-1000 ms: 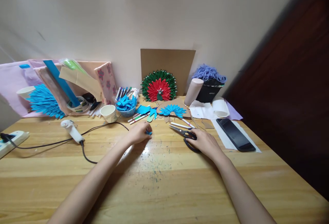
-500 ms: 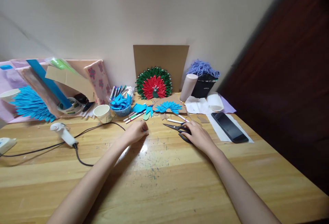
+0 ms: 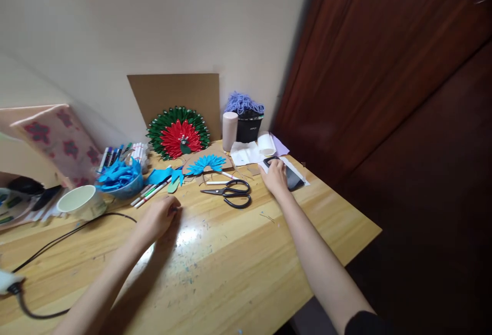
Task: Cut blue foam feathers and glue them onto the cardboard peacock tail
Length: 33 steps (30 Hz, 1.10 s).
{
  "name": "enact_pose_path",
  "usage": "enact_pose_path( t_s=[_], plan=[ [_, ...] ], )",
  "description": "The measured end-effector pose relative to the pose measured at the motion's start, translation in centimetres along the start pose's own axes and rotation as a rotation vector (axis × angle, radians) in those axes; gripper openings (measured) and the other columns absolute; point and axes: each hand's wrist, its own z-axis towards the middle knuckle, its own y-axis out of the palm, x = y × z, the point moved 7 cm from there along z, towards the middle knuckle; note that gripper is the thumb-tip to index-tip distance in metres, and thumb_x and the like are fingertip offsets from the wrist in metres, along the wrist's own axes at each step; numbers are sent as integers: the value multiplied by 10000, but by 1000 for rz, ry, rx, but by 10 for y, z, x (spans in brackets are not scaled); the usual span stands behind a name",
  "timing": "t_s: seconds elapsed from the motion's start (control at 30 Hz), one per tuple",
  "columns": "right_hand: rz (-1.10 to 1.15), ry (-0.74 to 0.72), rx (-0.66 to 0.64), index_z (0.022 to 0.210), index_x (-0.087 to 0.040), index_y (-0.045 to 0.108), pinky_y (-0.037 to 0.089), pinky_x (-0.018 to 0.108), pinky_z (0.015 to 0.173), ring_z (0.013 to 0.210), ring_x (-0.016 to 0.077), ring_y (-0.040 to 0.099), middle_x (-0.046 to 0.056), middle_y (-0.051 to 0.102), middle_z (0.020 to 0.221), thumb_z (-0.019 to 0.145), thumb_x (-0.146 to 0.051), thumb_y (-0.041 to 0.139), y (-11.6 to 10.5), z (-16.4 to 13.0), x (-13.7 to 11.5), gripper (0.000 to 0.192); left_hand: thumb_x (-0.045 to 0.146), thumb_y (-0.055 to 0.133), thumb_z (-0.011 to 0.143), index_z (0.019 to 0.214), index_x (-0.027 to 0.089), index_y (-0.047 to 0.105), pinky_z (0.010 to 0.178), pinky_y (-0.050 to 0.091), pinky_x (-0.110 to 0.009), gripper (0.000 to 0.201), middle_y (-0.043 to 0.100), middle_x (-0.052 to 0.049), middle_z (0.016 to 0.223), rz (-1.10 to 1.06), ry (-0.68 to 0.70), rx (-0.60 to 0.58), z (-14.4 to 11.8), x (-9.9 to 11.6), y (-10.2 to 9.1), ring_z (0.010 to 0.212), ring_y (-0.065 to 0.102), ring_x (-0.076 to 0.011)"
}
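Right fingers (image 3: 283, 168) over far end of phone (image 3: 295, 181), scissors (image 3: 226, 190) lying leftward

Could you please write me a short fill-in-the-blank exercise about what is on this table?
The right hand is on a dark ____.
The black-handled tool lying on the table between that hand and the left hand is a pair of ____.
The strips heaped in the bowl are coloured ____.
The round decoration has a green outer ring around a ____ inner part.

Missing words: phone; scissors; blue; red.
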Motion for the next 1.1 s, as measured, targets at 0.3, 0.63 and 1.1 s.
enact_pose_path(
  t_s=[0.3,0.63,1.1],
  plan=[
    [773,-207,-541,840,-207,498,461,285,628,648,152,572,14,592,738,858,-326,421,13,-68,-115,143,233,439,845,915,201,551,711,468,-297,136,633,-43,887,-181,252,349,-2,70,12,816,594,-167],
    [1325,210,-933,827,-171,533,494,252,626,594,104,597,-26,590,675,637,-419,692,46,-108,-134,351,88,472,824,863,197,576,760,426,-292,155,657,-23,836,-83,545,497,-11,89,14,780,569,-136],
    [1062,88,-709,803,-175,542,513,266,599,652,130,597,11,606,715,726,-301,599,40,-100,-122,159,225,410,871,978,201,523,792,415,-346,157,571,-70,951,-217,147,395,2,65,22,916,517,-201]
  ],
)
